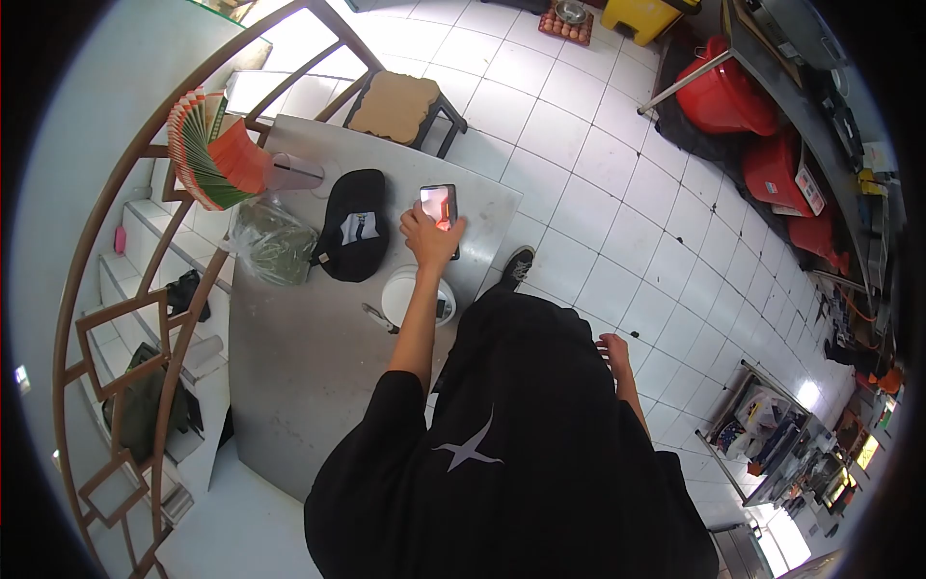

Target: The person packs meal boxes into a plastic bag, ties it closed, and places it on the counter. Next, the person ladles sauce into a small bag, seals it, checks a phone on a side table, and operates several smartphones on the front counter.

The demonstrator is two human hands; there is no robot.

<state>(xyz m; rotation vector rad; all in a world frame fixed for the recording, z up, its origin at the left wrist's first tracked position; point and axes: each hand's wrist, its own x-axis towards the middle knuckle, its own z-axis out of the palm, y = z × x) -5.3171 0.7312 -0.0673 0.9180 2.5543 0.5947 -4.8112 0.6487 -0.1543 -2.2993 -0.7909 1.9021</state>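
My left hand (431, 237) reaches over the steel table (318, 357) and grips a smartphone (438, 205) by its sides, with the lit screen partly covered by the fingers. The phone is near the table's edge. Beside it lies a black cap (353, 232) with a white patch. Just below my left wrist sits a round white kitchen scale (400, 295), partly hidden by the forearm. My right hand (612, 353) hangs at my side over the tiled floor, fingers loosely apart, holding nothing that I can see.
On the table are a clear plastic bag (273, 243) with greenish contents, a plastic cup (295, 172) and fanned red-green papers (217, 159). A stool (394, 104) stands beyond. A brown metal railing (72, 261) borders the left; red tubs (723, 92) sit under a right-hand counter.
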